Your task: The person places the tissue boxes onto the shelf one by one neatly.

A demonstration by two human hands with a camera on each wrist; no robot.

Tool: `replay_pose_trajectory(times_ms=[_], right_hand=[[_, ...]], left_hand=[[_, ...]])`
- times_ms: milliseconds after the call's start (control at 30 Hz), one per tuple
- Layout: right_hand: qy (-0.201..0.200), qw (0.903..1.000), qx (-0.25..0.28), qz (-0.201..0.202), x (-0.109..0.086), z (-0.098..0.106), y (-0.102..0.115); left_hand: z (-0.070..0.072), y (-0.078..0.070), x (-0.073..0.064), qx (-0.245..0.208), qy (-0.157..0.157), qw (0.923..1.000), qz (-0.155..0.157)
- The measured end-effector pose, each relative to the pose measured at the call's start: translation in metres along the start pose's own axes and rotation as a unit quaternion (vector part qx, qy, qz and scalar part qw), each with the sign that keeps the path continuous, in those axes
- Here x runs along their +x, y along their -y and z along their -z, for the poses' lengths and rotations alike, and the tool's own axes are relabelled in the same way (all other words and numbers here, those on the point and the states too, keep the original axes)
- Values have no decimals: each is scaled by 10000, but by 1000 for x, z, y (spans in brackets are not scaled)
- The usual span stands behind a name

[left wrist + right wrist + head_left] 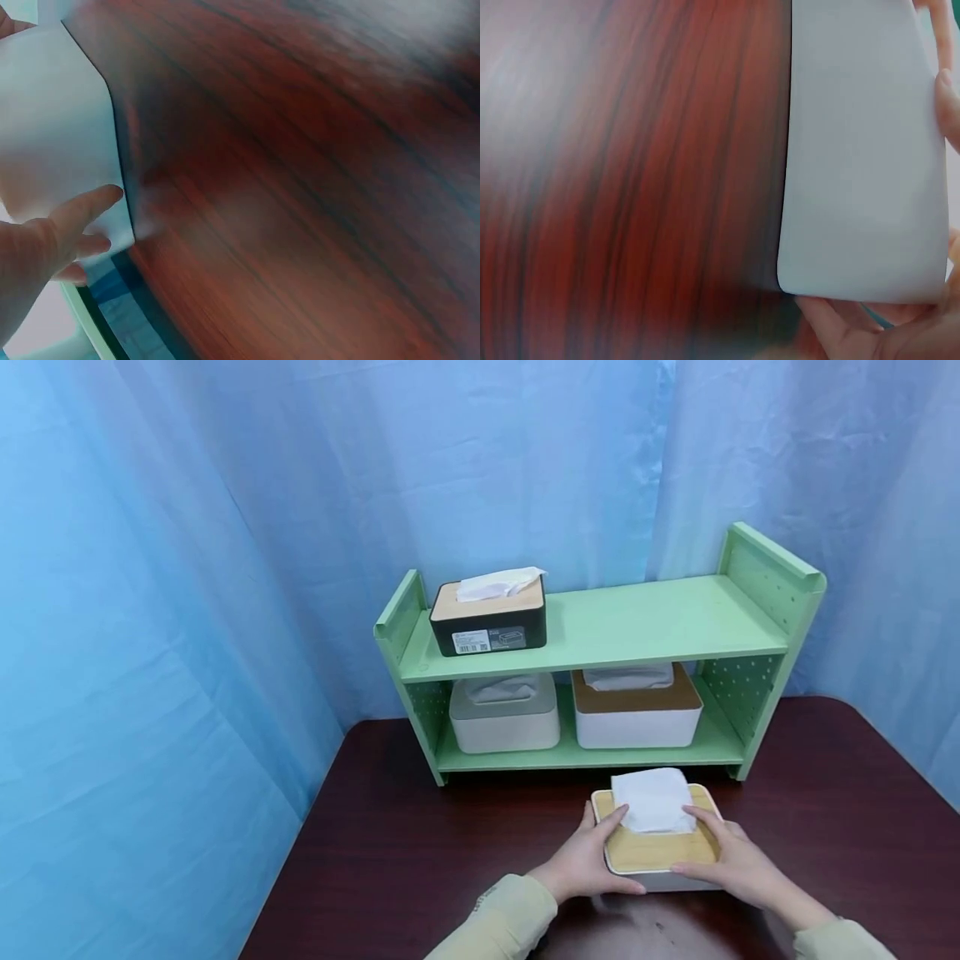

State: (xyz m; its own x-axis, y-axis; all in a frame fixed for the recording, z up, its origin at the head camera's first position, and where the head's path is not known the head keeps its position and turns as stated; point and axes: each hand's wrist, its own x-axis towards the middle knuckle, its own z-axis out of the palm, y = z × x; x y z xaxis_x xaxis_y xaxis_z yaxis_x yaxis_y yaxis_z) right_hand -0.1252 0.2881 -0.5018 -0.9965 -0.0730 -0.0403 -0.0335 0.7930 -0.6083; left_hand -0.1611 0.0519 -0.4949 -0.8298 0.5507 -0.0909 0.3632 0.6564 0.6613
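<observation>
A tissue box (660, 852) with a white body, a light wooden lid and a white tissue (652, 802) standing out of it sits on the dark table in the head view. My left hand (588, 860) grips its left side, one finger reaching over the lid and the thumb along the front. From the right, my right hand (738, 864) holds the other side, thumb at the lid's front edge and a finger beside the tissue. The box's white wall (862, 150) fills much of the right wrist view. In the left wrist view, fingers (86, 210) lie against the wall.
Behind the box stands a green two-tier shelf (630, 622). A black tissue box (491, 631) is on its upper left. Below are a grey-lidded tissue box (504, 731) and a brown-lidded one (637, 727). Blue curtains (487, 468) hang behind the table (390, 860).
</observation>
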Motion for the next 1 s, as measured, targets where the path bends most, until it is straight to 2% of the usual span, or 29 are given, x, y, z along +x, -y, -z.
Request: replay_pose_trajectory(times_ms=[167, 367, 600, 700, 833, 1000], right_hand=[[54, 9999, -12, -122, 5, -16, 23], [-56, 9997, 81, 202, 7, -24, 36], [282, 9977, 438, 443, 13, -16, 30], [389, 9960, 433, 684, 18, -11, 24], [429, 9932, 428, 994, 23, -8, 20], [343, 9915, 582, 1114, 26, -10, 16]], left_hand=[[9, 15, -7, 21, -102, 9999, 107], [17, 33, -12, 91, -275, 9996, -18], [24, 45, -16, -76, -228, 9995, -188], [28, 48, -16, -57, -199, 9993, -326], [31, 49, -15, -17, -160, 9991, -395], [33, 48, -17, -49, -181, 9990, -395]])
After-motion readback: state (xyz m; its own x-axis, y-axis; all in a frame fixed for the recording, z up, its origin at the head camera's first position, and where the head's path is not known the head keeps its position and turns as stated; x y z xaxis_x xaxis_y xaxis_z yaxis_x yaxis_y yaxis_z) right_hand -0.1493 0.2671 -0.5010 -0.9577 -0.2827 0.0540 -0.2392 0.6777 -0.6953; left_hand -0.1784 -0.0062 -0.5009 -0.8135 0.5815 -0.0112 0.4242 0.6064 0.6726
